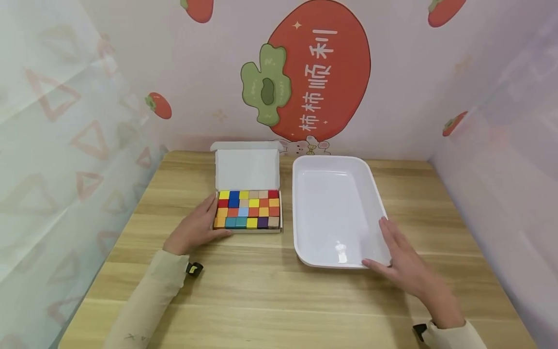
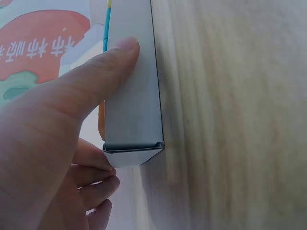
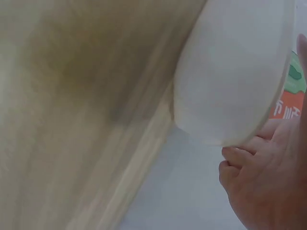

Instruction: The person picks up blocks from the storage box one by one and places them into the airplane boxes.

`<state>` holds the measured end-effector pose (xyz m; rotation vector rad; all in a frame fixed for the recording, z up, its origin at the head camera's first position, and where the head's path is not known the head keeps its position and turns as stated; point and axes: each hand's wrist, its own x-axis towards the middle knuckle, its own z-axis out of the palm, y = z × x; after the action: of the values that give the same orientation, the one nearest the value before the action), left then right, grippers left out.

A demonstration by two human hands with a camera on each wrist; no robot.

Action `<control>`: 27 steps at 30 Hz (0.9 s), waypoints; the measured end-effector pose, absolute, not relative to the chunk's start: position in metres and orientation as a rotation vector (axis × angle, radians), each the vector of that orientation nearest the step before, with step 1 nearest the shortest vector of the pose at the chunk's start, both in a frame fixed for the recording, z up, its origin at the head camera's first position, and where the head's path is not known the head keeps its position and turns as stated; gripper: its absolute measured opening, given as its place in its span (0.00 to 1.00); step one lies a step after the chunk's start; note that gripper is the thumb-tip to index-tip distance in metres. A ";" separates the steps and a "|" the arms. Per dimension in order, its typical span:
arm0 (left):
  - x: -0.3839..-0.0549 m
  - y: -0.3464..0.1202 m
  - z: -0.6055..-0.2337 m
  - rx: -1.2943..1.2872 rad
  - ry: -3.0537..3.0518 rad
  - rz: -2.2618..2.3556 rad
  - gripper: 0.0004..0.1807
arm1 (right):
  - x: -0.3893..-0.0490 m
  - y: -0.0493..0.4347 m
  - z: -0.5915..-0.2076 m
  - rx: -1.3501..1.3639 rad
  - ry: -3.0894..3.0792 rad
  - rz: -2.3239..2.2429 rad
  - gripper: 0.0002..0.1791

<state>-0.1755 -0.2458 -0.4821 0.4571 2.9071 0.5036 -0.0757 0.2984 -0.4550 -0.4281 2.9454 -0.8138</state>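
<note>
Rows of small coloured cubes [image 1: 242,212] fill a shallow white cardboard box [image 1: 257,231], whose lid [image 1: 247,169] stands raised at the back. My left hand [image 1: 196,229] grips the box's front left corner. Its thumb [image 2: 112,60] lies along the front wall, and the other fingers bend at the left end. To the right of the box is a white rectangular tray [image 1: 333,208] with rounded corners and nothing in it. My right hand [image 1: 407,261] holds the tray's front right corner, thumb at the front rim and fingers on the right side. The tray's outer wall [image 3: 225,81] fills much of the right wrist view.
Both containers stand on a wood-grain table [image 1: 279,300]. A printed backdrop [image 1: 322,72] with a large red persimmon rises behind it, and pale curtains [image 1: 65,145] flank the sides. A narrow gap separates box and tray.
</note>
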 end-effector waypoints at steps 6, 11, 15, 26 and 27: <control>-0.187 -0.241 -0.481 0.476 2.912 0.481 0.69 | -0.072 0.298 -0.465 -0.460 2.975 -0.789 0.63; -0.196 -0.240 -0.479 0.487 2.907 0.487 0.68 | -0.072 0.297 -0.473 -0.586 3.058 -0.737 0.61; -0.203 -0.239 -0.479 0.474 2.897 0.506 0.68 | -0.073 0.297 -0.476 -0.633 3.097 -0.692 0.61; -0.232 -0.232 -0.475 0.467 2.890 0.487 0.67 | -0.073 0.299 -0.476 -0.630 3.096 -0.669 0.61; -0.236 -0.232 -0.475 0.475 2.892 0.481 0.67 | -0.073 0.298 -0.476 -0.630 3.095 -0.669 0.61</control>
<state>-0.2357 -0.2318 -0.4745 0.4751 2.8919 0.4813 -0.0730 0.2984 -0.4761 -0.6303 3.0949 -0.6686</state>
